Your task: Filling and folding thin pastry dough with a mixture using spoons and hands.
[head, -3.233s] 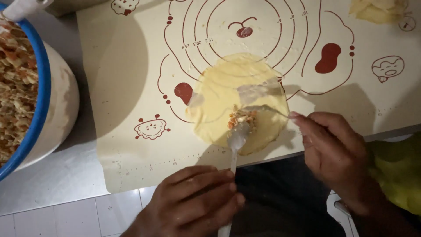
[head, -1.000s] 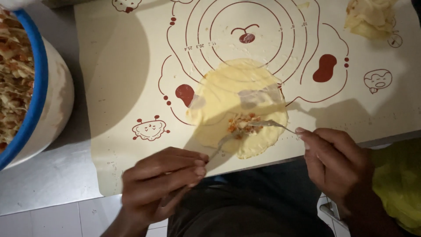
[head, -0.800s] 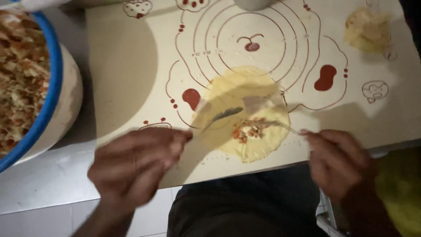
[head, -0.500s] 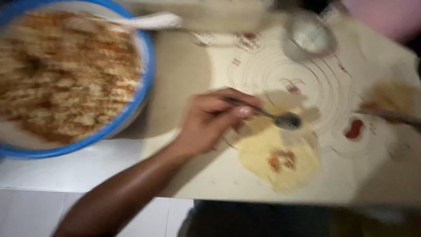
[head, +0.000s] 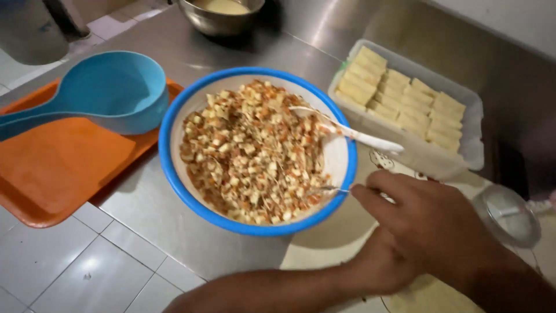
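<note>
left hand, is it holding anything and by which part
The left hand holds a metal spoon by its handle end; the bowl end dips into the diced filling in the blue-rimmed bowl. The right hand is out of view.

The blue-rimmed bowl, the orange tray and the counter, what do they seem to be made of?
The bowl looks like plastic or melamine: matte white inside, coloured rim. The tray seems plastic, evenly dull. The counter is probably stainless steel, grey with soft reflections.
</note>
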